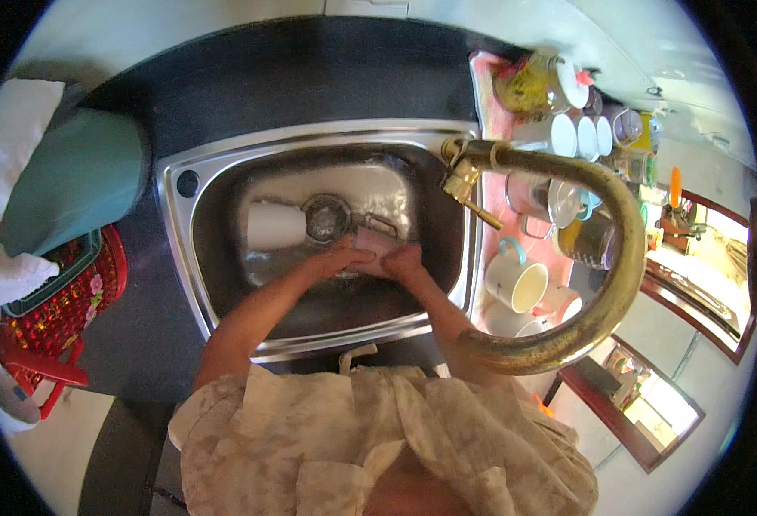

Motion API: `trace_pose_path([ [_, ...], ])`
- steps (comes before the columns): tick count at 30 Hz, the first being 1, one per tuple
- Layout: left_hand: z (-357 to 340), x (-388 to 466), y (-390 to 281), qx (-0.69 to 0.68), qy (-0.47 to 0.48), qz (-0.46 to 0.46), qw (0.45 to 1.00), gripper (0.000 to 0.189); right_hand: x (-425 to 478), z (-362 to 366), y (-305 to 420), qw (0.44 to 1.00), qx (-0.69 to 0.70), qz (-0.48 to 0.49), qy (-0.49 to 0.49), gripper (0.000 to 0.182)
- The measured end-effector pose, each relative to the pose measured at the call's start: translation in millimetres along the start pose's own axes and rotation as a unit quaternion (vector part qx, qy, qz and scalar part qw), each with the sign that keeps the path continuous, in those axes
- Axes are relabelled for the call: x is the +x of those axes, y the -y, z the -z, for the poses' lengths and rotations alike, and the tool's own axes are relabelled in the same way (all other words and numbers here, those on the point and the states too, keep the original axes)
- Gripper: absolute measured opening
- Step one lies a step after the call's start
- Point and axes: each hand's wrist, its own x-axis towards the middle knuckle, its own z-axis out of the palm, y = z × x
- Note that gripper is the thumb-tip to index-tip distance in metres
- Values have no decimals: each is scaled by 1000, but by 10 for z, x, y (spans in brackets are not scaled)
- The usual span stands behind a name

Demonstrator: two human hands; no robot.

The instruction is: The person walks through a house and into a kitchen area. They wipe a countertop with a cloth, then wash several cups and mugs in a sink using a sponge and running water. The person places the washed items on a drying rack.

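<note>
Down in the stainless steel sink (pixel 359 177), both hands are on a pinkish mug (pixel 375 241), whose looped handle points toward the back of the basin. My left hand (pixel 347 259) grips the mug from the left side. On its right end, my right hand (pixel 404 263) is closed around it, and the fingers hide part of it. A white cup (pixel 276 226) lies on its side left of the hands. Between that cup and the mug sits the round drain strainer (pixel 327 218).
A brass-coloured faucet (pixel 627 258) arches over the right side, its spout end close above my right forearm. Several mugs (pixel 520 284) and a lidded jar (pixel 533 84) stand on a pink cloth (pixel 491 122) at right. Leftward are a red patterned basket (pixel 75 303) and a grey-green container (pixel 82 177).
</note>
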Motion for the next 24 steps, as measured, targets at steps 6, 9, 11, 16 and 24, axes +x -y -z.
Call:
trace_pose_path([
  [6, 109, -300, -609, 207, 1, -48, 977, 43, 237, 108, 78, 968, 233, 42, 82, 25],
  [9, 98, -376, -665, 190, -103, 23, 976, 44, 244, 358, 86, 962, 131, -35, 236, 33],
  [11, 39, -416, -479, 88, -237, 38, 967, 42, 226, 415, 91, 957, 64, -100, 263, 40],
  [16, -90, -777, -330, -275, -192, -4, 942, 40, 74, -135, 96, 969, 143, -132, -152, 11],
  [24, -355, -557, -372, 305, -281, -178, 893, 45, 163, 84, 128, 969, 239, -14, -63, 47],
])
